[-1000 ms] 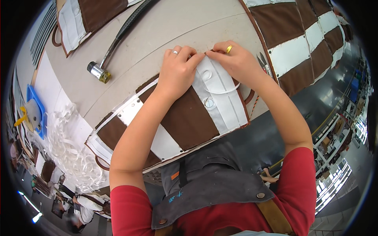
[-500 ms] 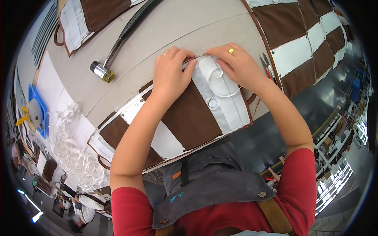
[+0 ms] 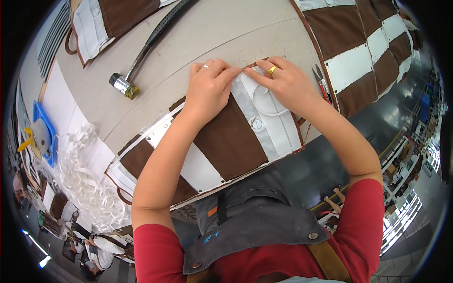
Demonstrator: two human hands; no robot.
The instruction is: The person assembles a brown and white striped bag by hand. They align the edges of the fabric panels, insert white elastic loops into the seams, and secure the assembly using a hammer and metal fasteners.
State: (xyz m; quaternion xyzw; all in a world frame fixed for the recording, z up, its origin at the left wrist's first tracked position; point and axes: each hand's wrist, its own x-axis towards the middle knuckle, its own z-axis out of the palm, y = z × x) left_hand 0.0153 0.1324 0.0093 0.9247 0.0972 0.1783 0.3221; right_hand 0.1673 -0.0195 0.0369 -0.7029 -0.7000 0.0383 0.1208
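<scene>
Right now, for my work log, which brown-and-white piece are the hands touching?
The middle piece, lowest in view of the three: the left hand and right hand pinch its far edge. No hand touches the upper-left piece or upper-right piece.

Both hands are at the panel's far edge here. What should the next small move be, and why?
Probably a short slide of the right hand rightward along the far edge of the brown-and-white panel while the left hand steadies it: the hands hold that edge close together, and it carries on rightward past where they meet.
</scene>
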